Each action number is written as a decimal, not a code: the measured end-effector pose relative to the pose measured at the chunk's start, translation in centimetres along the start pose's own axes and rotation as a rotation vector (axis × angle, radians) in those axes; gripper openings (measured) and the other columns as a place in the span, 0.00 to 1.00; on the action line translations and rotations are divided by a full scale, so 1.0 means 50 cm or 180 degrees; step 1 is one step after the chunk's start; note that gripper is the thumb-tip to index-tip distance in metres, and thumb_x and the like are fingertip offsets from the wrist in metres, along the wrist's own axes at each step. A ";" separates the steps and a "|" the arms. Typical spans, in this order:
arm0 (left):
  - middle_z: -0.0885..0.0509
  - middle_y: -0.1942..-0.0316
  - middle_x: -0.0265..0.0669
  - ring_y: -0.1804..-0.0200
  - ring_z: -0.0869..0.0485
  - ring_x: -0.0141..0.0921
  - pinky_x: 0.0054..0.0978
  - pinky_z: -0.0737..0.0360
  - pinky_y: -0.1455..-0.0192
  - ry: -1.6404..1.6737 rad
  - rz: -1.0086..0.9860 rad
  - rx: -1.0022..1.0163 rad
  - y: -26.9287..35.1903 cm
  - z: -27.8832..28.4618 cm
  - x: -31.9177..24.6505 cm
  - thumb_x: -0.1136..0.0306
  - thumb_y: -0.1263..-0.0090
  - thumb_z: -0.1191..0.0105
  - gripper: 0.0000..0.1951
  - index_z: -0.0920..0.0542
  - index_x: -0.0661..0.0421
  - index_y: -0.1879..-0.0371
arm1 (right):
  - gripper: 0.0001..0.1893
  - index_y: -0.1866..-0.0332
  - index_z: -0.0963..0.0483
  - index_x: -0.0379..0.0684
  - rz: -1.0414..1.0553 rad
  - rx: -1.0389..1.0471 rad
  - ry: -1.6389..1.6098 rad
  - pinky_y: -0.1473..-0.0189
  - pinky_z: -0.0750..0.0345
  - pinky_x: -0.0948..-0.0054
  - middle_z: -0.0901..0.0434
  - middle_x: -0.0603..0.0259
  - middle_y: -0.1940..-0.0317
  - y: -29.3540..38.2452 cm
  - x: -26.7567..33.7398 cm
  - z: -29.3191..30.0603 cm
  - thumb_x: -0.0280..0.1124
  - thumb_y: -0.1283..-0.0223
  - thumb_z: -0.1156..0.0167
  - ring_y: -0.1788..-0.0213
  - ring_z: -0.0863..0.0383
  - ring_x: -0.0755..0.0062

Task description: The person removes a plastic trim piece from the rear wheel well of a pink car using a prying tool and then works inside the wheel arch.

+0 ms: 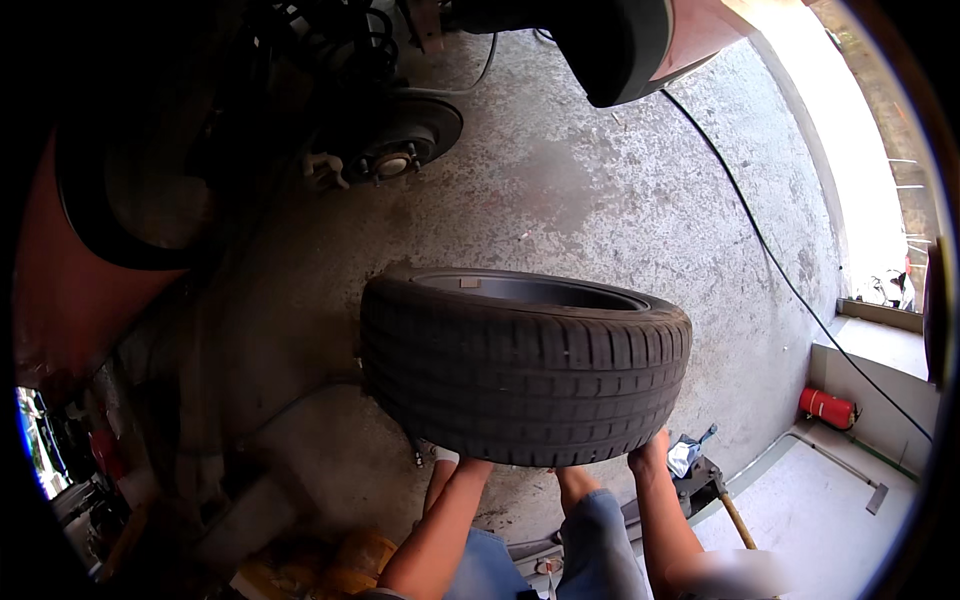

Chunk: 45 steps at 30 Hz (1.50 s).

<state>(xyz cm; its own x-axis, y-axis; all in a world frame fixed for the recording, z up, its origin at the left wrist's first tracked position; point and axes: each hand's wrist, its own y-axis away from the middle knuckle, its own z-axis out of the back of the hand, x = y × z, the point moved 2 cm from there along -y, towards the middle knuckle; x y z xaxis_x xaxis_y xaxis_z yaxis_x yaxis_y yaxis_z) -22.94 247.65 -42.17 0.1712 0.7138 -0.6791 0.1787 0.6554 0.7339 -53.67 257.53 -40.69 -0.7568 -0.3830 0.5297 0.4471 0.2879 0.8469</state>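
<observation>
A car wheel [525,382] with a worn black tyre is in front of my legs, its tread facing me and the inside of its grey rim [532,292] partly showing. My right hand [649,450] grips the tyre low on its right side, with the fingers mostly hidden. From the left, my other forearm [444,517] reaches under the tyre's lower edge, where my left hand is hidden behind the tread. Beyond the wheel, at the upper left, a bare brake disc and hub [394,163] with studs hang in a car's wheel arch.
Reddish car bodywork [82,300] curves along the left, with dark bumper trim [630,60] at the top. A black cable [739,191] crosses the concrete floor [585,180]. At right lie a red fire extinguisher [827,409] and a jack-like metal tool [697,484] with a wooden handle near it.
</observation>
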 end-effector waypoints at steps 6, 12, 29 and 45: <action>0.27 0.38 0.52 0.36 0.28 0.44 0.37 0.31 0.35 -0.1607 -0.0742 0.1040 0.029 -0.277 -0.130 0.54 0.28 0.48 0.26 0.29 0.62 0.39 | 0.25 0.31 0.37 0.39 0.3708 -0.0281 0.2399 0.27 0.46 0.58 0.40 0.48 0.28 0.219 0.357 -0.081 0.35 0.31 0.51 0.25 0.42 0.55; 0.17 0.56 0.49 0.59 0.16 0.49 0.42 0.21 0.54 -0.2178 -0.2864 0.0890 0.080 -0.457 -0.214 0.67 0.35 0.43 0.17 0.24 0.61 0.48 | 0.27 0.35 0.31 0.43 0.4198 -0.0175 0.4564 0.26 0.49 0.53 0.39 0.51 0.28 0.166 0.523 -0.168 0.41 0.38 0.43 0.25 0.45 0.46; 0.24 0.37 0.41 0.32 0.29 0.42 0.53 0.39 0.30 -0.2717 -0.4817 0.0625 -0.087 -0.856 -0.577 0.42 0.33 0.50 0.28 0.21 0.52 0.45 | 0.31 0.28 0.42 0.32 0.2376 -0.1175 0.1027 0.28 0.44 0.71 0.37 0.51 0.30 -0.145 0.626 0.439 0.48 0.24 0.64 0.28 0.38 0.62; 0.41 0.30 0.60 0.28 0.41 0.52 0.42 0.43 0.26 -0.2794 -0.0330 -0.0464 0.061 -0.179 0.094 0.66 0.34 0.45 0.36 0.44 0.64 0.29 | 0.33 0.32 0.38 0.31 0.1248 -0.2562 -0.0449 0.31 0.35 0.64 0.31 0.51 0.34 -0.224 0.551 0.562 0.50 0.29 0.65 0.34 0.30 0.55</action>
<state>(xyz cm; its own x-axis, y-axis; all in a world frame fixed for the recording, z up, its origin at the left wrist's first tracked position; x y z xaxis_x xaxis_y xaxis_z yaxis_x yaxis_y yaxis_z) -30.26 255.22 -42.97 0.8513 0.2424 -0.4653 0.1198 0.7736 0.6222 -92.92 268.41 -36.91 -0.5078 -0.2604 0.8212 0.8431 -0.3459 0.4117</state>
